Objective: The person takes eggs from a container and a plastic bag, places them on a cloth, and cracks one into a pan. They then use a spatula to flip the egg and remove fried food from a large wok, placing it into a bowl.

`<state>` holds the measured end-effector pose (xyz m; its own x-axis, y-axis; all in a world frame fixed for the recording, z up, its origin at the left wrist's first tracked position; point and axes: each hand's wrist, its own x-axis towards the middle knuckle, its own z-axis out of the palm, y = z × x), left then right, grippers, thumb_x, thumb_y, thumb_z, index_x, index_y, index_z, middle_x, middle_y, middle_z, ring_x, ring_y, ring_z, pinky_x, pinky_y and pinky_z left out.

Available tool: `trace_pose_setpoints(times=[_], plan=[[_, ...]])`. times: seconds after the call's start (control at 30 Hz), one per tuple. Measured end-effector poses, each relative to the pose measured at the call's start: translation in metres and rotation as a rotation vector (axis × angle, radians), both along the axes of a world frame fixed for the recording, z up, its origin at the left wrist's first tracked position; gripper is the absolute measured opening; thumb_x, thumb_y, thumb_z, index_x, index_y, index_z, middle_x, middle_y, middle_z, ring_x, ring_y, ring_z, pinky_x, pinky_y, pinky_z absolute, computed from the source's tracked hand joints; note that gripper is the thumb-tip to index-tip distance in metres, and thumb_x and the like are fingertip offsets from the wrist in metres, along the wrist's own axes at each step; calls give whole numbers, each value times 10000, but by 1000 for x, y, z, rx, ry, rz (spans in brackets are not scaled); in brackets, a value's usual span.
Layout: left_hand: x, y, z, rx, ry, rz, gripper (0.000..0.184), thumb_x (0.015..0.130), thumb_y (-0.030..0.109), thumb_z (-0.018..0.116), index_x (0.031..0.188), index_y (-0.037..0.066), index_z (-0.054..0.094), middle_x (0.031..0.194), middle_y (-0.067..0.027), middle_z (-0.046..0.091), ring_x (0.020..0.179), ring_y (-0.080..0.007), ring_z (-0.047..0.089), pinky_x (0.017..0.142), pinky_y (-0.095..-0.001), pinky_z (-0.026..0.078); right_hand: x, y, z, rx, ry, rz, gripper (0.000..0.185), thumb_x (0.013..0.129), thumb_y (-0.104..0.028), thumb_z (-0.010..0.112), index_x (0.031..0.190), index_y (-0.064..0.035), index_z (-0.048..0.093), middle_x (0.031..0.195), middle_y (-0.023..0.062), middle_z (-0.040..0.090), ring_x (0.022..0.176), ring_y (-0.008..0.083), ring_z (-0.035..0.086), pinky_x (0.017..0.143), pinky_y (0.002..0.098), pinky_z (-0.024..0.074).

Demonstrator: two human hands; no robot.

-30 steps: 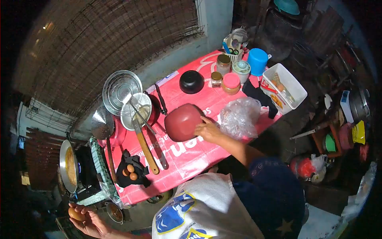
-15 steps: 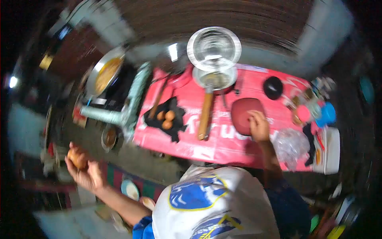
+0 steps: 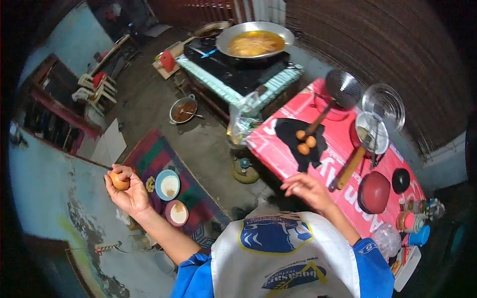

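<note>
The egg (image 3: 120, 181) looks smooth, the pink tablecloth (image 3: 268, 145) glossy plastic.

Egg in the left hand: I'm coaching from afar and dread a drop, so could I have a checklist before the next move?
1. Left hand holding the egg: ok.
2. Shell uncracked: cannot tell; fingers cover part.
3. Right hand free: ok, nothing in it.
4. Three other eggs resting on the black cloth: ok.
5. Held egg over the table: not ok, it is out to the left.
6. Flame under the wok: cannot tell.
</note>
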<state>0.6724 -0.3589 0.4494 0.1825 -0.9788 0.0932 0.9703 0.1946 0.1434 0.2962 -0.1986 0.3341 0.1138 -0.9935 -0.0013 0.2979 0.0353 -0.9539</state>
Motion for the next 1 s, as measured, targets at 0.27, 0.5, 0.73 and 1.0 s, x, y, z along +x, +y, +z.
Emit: trace_pose_setpoints(times=[0.27,0.5,0.73,1.0], plan=[[138,-33,-15,45,16,245,254,761,77,598,958,22,448,973,-94,471,834,-182,499,587,-249,436,132,-82,-50,-4,499,659,320,830,-215,517,1104,-52,491,1000,107,567,904,198,544,786,305,421],[181,-73,-29,88,79,215,201,770,76,578,930,27,467,941,-116,480,789,-180,491,588,-257,443,154,-128,-95,110,805,717,312,826,-230,522,1091,-67,502,982,115,575,886,211,556,765,313,432],[165,-129,-51,117,145,143,204,765,92,585,927,35,474,935,-122,486,807,-188,502,593,-256,446,163,-189,-124,94,817,720,304,821,-245,527,1078,-82,512,963,124,583,868,225,569,743,321,442],[165,-182,-36,32,111,227,193,778,106,577,941,45,494,947,-116,486,780,-180,503,579,-253,438,168,-283,-86,-72,1018,560,324,788,-292,551,1055,-110,523,883,126,598,816,293,579,679,348,459]])
